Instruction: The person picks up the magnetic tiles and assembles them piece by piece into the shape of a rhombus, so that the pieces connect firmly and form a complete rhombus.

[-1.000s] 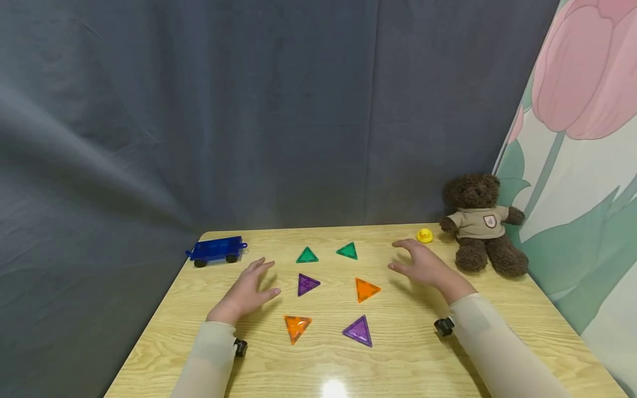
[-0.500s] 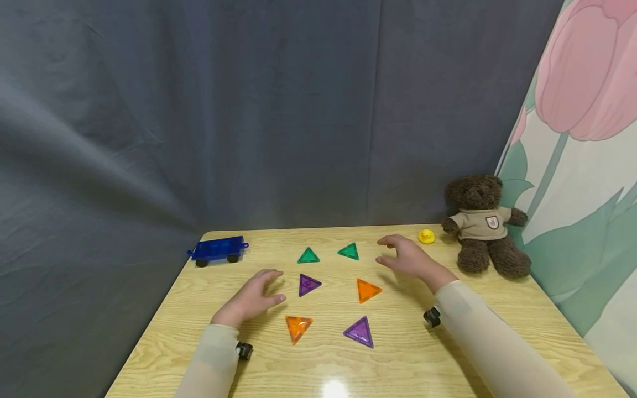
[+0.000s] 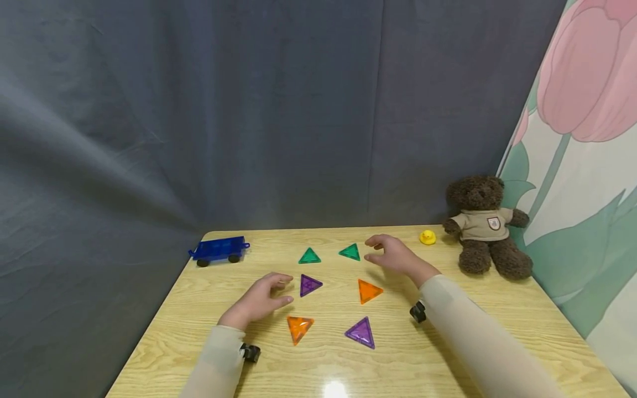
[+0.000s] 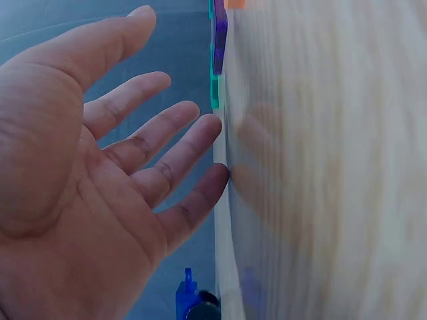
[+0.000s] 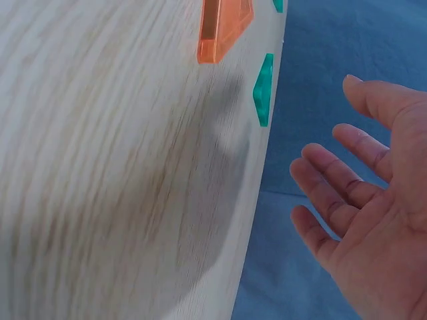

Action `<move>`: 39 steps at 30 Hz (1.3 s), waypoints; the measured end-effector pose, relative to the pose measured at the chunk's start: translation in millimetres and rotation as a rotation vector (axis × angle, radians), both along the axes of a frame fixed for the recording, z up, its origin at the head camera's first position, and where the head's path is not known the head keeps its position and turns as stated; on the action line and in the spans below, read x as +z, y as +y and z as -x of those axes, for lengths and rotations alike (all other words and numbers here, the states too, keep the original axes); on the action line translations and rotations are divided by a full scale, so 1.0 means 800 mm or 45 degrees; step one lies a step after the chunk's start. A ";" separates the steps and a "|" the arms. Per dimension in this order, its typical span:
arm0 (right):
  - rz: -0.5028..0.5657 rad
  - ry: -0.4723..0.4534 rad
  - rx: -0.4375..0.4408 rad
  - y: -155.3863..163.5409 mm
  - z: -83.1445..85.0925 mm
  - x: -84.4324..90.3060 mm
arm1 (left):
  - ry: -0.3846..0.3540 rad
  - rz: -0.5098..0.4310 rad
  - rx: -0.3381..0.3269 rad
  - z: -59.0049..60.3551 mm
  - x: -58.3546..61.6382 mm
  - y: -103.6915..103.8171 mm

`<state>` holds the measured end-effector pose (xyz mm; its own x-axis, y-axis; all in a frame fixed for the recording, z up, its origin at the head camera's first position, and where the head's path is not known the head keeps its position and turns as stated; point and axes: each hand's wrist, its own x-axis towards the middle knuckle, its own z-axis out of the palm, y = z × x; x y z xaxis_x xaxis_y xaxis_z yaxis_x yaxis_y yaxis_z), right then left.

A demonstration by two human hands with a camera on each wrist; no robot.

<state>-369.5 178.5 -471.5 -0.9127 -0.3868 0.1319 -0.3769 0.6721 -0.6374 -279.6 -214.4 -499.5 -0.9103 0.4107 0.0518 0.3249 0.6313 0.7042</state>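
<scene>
My left hand [image 3: 260, 299] hovers over the table just left of a purple triangular magnetic tile [image 3: 311, 284], its fingers loosely spread and holding nothing. In the left wrist view the palm [image 4: 100, 180] faces the camera, bare. My right hand [image 3: 394, 256] is just right of a green triangular tile [image 3: 350, 252], apart from it and with no object in its relaxed fingers. An orange tile [image 3: 370, 291] lies below that hand. A second green tile [image 3: 309, 256], a second orange tile [image 3: 299, 328] and a larger-looking purple tile [image 3: 361, 333] lie flat between the arms.
A blue wheeled toy cart [image 3: 219, 250] stands at the table's back left. At the back right are a yellow rubber duck [image 3: 427, 237] and a brown teddy bear [image 3: 481, 226] in a beige shirt. A dark curtain [image 3: 293, 110] hangs behind the table [image 3: 448, 354].
My left hand has moved right toward the nearer purple tile. My right hand has moved left toward the right-hand green tile. The tiles lie as before on the table.
</scene>
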 end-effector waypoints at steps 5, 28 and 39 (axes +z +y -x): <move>0.036 -0.027 0.011 -0.010 0.006 -0.001 | 0.003 -0.034 0.012 0.000 -0.001 0.005; 0.069 -0.117 0.063 -0.059 0.015 -0.012 | 0.016 -0.002 -0.061 -0.006 0.004 0.034; 0.041 -0.127 0.105 -0.084 0.019 -0.012 | -0.017 0.068 -0.081 -0.011 0.006 0.043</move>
